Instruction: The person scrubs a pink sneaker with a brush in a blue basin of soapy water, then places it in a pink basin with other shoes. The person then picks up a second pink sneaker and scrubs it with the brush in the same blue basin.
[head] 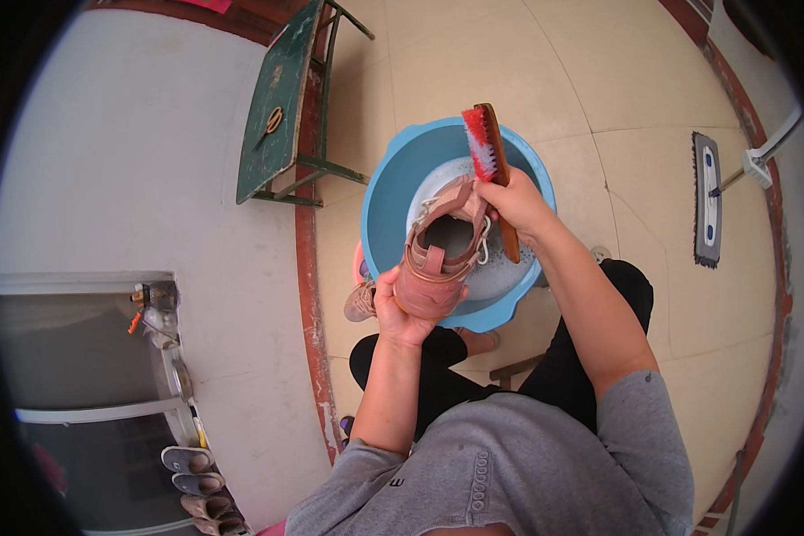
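Over a blue plastic basin [383, 221] of sudsy water, I hold a pink sneaker [435, 281] with white laces. My left hand [402, 311] grips it around the heel, which points towards me. In my right hand [519, 204] is a scrubbing brush [496, 151] with a brown wooden back and red and white bristles. It stands nearly upright, bristles facing left, beside the toe end of the shoe. My right thumb is close to the shoe's tongue; whether it presses on the shoe I cannot tell. The sneaker's sole is hidden beneath it.
Left of the basin, another pink sneaker [360, 303] rests by a pink container [358, 261]. A green bench [281, 100] bearing scissors [273, 122] stands farther up. On the right is a flat mop [708, 199]. Slippers [187, 460] line a window ledge at lower left.
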